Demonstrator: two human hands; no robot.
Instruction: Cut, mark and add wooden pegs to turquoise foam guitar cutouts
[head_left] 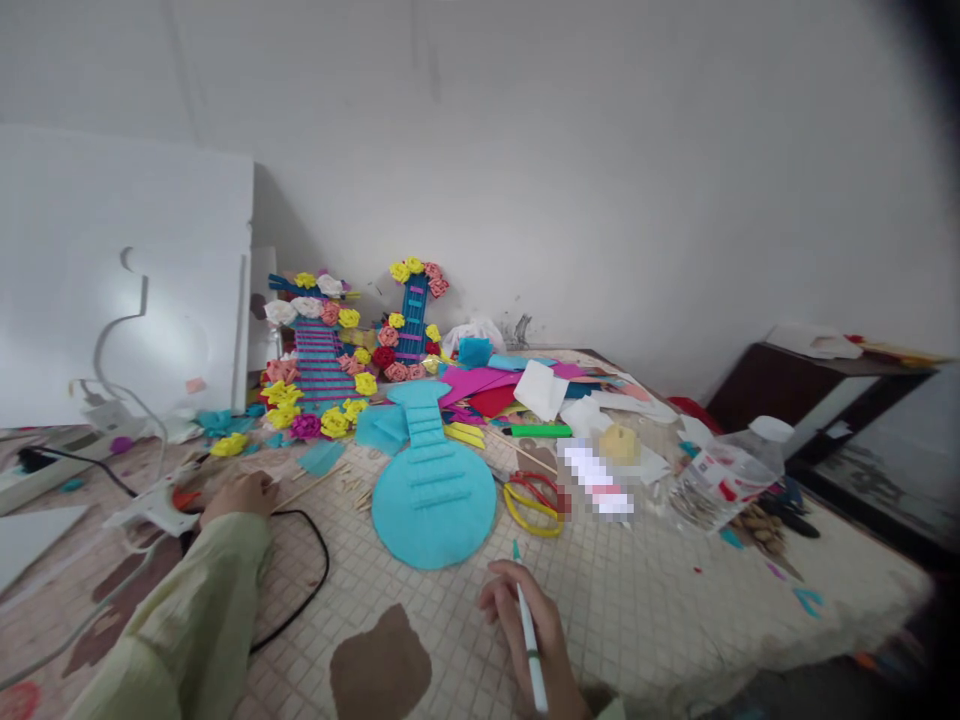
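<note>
My left hand (pixel 241 495) rests at the left of the table, its fingers curled. A thin wooden stick (pixel 311 484) runs out beside its fingertips; I cannot tell whether they grip it. Just left of that hand lies a white device with an orange part (pixel 169 505). My right hand (pixel 529 625) is closed around a slim white pen with a teal tip (pixel 531 650), tip pointing away from me. Between the hands, a turquoise guitar-shaped piece (pixel 435 515) lies flat, with rolled strips across its neck and body.
Red-and-yellow-handled scissors (pixel 534 505) lie right of the turquoise piece. Coloured paper (pixel 487 385) is heaped behind it. Two flower-trimmed pieces (pixel 322 350) lean at the wall. A clear plastic jar (pixel 727 480) stands right. A black cable (pixel 319 590) loops at left.
</note>
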